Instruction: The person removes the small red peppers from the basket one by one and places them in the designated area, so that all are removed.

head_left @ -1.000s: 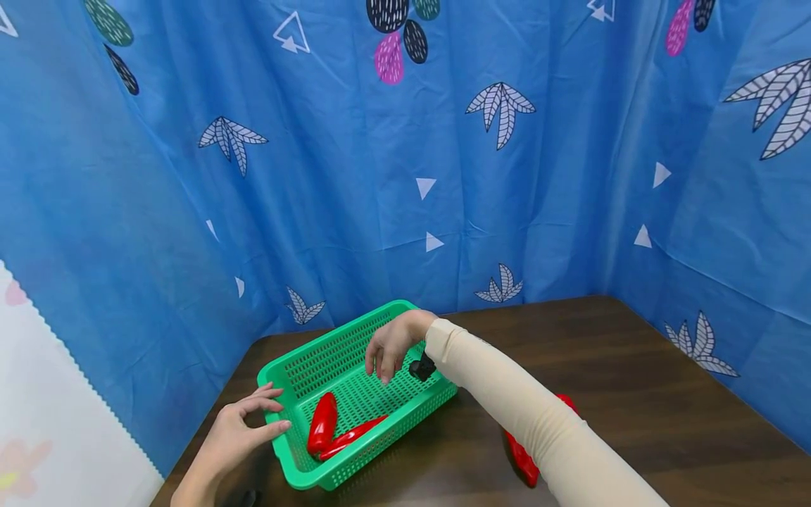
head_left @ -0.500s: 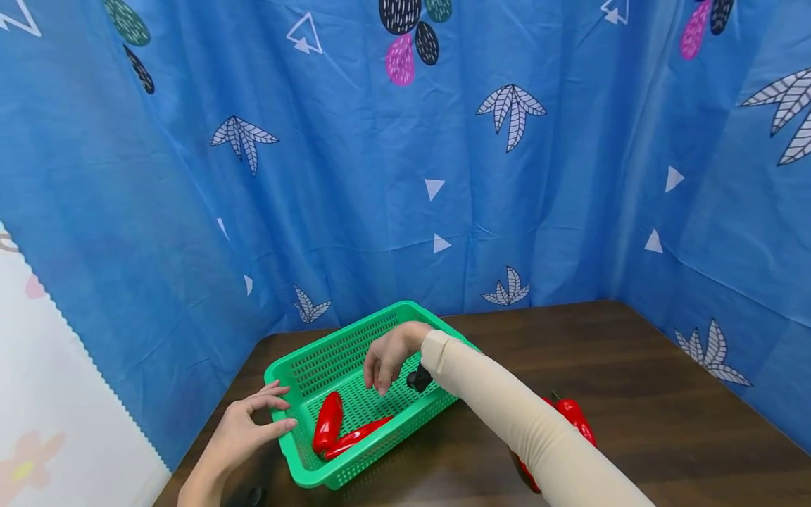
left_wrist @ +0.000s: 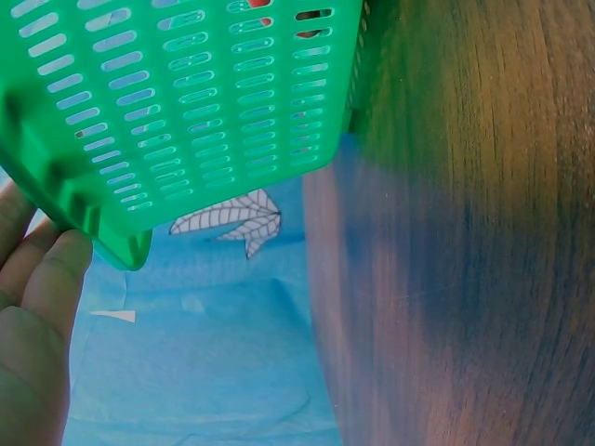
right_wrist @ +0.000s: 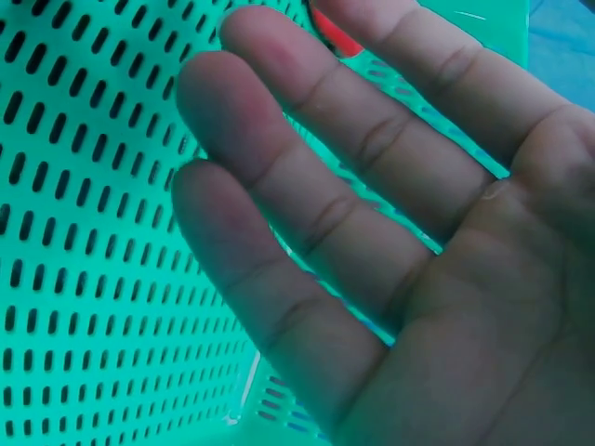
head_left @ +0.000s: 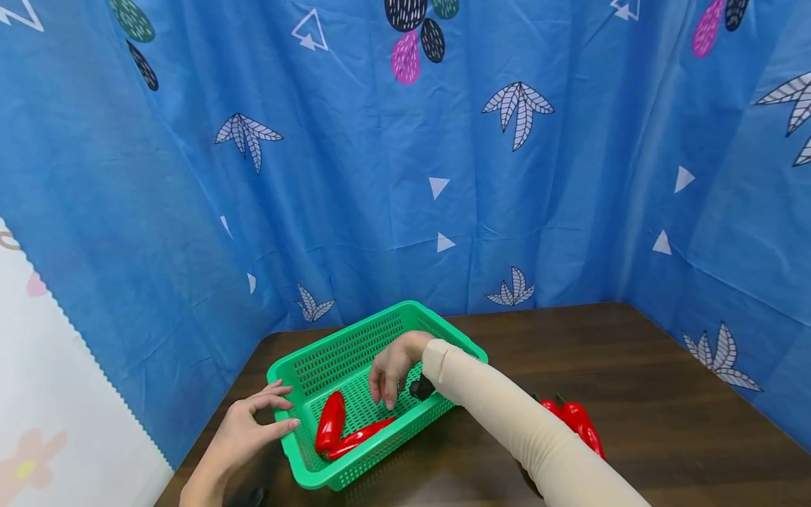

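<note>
A green perforated basket [head_left: 405,304] stands on the table, also filling much of both wrist views. Two shiny red peppers [head_left: 330,421] lie near its left end. My left hand [head_left: 237,431] rests on the left rim with thumb and fingers spread; in the left wrist view its fingertips [left_wrist: 70,253] meet the rim's edge. Over the inside of the basket hangs my right hand [head_left: 394,367], wrist bent downward. The right wrist view shows its fingers slightly bent, with nothing against the palm. A bit of red [right_wrist: 339,32] shows behind those fingertips.
More red peppers [head_left: 579,422] lie right of the basket, partly hidden by the right sleeve [head_left: 507,408]. The dark wooden table [head_left: 570,338] ends against a blue patterned curtain [head_left: 355,211]. A pale flowered cloth [head_left: 70,394] hangs at the left.
My right hand has dipped slightly lower inside the basket. The forearm shifted, so more of the peppers at the right show. The left hand keeps its place on the rim.
</note>
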Action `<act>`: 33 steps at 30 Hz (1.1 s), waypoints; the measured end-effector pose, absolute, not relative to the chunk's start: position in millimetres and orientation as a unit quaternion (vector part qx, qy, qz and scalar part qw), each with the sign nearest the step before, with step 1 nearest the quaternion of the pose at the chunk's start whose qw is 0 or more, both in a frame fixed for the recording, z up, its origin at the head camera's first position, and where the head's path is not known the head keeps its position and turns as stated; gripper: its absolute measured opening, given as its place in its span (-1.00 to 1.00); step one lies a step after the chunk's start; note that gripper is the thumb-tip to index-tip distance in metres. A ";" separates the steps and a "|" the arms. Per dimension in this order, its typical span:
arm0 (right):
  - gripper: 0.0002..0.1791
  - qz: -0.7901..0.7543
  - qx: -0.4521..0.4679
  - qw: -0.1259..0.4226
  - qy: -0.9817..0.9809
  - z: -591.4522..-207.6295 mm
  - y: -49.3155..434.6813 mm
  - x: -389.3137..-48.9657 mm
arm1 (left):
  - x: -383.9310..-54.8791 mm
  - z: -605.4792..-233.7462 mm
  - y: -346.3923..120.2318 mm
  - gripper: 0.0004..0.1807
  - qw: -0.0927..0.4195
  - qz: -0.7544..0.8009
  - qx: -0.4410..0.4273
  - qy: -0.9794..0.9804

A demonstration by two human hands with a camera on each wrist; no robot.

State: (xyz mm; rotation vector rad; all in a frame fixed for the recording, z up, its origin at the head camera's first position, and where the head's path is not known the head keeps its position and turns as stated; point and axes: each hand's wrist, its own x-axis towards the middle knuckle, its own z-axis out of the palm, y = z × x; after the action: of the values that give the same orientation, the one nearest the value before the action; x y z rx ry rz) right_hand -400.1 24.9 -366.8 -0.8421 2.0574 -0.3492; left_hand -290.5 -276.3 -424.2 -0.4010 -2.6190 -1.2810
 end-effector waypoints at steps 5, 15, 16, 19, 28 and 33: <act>-0.61 -0.136 -0.333 0.445 0.820 -370.1 22.6 -400.8 | -290.4 -423.9 -276.6 -0.68 0.100 -0.434 -0.139 -0.885; -0.63 -0.150 -0.339 0.456 0.809 -372.1 20.5 -400.2 | -291.7 -423.0 -275.8 -0.69 0.097 -0.433 -0.141 -0.885; -0.64 -0.151 -0.338 0.459 0.807 -372.3 20.5 -400.1 | -291.7 -423.1 -275.9 -0.69 0.097 -0.434 -0.141 -0.885; -0.67 -0.152 -0.335 0.468 0.804 -373.6 20.1 -399.6 | -291.7 -423.6 -276.4 -0.69 0.095 -0.436 -0.143 -0.884; -0.70 -0.142 -0.331 0.488 0.795 -377.2 12.8 -398.1 | -291.7 -424.1 -277.6 -0.69 0.093 -0.439 -0.141 -0.883; -0.70 -0.128 -0.321 0.499 0.795 -378.1 11.0 -398.0 | -291.2 -423.2 -277.2 -0.69 0.091 -0.438 -0.136 -0.884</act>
State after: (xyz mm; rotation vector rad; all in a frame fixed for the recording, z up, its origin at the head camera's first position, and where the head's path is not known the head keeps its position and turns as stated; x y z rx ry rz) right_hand -398.0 11.0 -378.1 -0.7763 1.9236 -0.3097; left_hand -291.2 -277.2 -423.2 -0.4055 -2.6266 -1.3004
